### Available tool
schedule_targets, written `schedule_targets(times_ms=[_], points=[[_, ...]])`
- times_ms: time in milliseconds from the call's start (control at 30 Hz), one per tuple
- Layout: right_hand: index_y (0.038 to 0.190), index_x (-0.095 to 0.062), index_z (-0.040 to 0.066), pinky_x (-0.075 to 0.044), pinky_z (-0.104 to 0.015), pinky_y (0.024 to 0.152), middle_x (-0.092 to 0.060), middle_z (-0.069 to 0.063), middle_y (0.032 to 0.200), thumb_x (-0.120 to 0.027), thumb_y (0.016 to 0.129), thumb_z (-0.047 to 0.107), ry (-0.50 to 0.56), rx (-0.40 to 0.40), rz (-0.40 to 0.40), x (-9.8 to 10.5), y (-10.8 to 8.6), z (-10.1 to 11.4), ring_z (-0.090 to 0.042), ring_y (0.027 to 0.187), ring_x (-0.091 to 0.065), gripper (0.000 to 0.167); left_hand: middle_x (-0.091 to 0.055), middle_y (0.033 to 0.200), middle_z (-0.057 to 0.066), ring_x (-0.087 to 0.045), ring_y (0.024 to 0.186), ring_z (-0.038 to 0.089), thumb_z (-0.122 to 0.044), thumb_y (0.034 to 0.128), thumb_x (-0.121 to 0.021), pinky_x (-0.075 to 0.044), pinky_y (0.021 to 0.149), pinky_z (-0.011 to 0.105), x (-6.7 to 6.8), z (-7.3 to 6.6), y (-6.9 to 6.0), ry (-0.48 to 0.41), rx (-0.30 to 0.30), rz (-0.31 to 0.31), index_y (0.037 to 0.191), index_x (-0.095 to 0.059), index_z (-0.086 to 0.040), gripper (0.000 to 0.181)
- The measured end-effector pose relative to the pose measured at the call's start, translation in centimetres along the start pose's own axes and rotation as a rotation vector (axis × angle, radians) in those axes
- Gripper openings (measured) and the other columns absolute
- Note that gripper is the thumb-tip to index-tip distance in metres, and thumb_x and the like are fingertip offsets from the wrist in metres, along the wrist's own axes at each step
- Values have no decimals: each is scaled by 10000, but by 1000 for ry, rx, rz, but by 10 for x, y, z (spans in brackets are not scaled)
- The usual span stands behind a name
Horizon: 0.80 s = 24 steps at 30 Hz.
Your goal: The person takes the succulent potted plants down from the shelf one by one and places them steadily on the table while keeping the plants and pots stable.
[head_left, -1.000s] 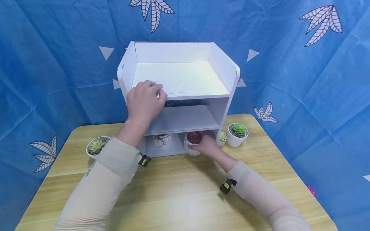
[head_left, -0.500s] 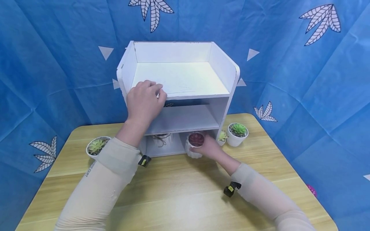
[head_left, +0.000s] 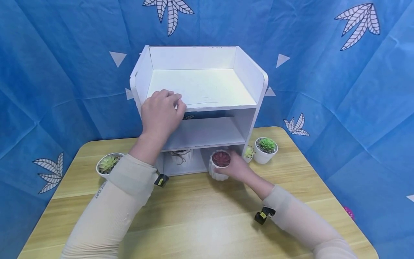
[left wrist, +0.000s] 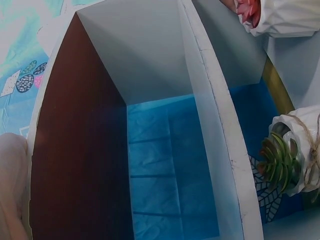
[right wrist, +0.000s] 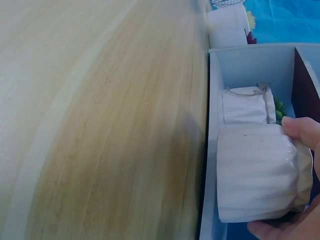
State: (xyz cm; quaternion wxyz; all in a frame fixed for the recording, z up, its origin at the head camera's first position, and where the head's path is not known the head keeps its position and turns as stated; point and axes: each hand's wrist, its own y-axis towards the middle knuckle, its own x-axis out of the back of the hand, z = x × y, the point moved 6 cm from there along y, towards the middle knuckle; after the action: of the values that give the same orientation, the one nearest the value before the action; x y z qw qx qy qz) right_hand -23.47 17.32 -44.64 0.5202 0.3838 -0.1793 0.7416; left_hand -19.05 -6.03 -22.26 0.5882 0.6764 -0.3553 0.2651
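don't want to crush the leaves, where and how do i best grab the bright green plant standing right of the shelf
Probably by the upper sides of the white pot, coming from the front right. It stands upright and round, with the green leaves on top, while a smaller plant and the shelf crowd its left.

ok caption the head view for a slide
Right fingers grip a white-potted red succulent at the lowest level of a white shelf unit; left fingers rest on its top board.
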Motion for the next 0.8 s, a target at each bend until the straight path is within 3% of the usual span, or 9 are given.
schedule_targets(times_ms=[167, 533, 800], points=[[1378, -516, 28, -494, -517, 983, -631, -160, 1254, -908, 689, 376, 7, 18, 11, 5, -5, 5, -328, 1138, -625, 866, -686, 1255, 103, -630, 1130, 304, -364, 995, -428, -551, 848, 455, -1, 0, 0, -2, 2, 6, 1262, -717, -156, 445], [1375, -451, -14, -504, -521, 967, -620, -190, 1252, -903, 672, 446, -4, -68, 11, 19, -18, 10, -352, 1139, -619, 954, -686, 1255, 107, -632, 1129, 305, -363, 996, -429, -556, 836, 448, 0, 2, 0, 6, 1, -3, 1261, -717, -154, 444], [1393, -435, -37, -498, -516, 978, -620, -213, 1253, -905, 680, 424, 30, -53, 30, 31, -24, 13, -360, 1139, -621, 970, -685, 1257, 105, -632, 1129, 304, -368, 996, -423, -554, 843, 450, -1, 1, 0, 5, -6, 0, 1260, -718, -157, 448]])
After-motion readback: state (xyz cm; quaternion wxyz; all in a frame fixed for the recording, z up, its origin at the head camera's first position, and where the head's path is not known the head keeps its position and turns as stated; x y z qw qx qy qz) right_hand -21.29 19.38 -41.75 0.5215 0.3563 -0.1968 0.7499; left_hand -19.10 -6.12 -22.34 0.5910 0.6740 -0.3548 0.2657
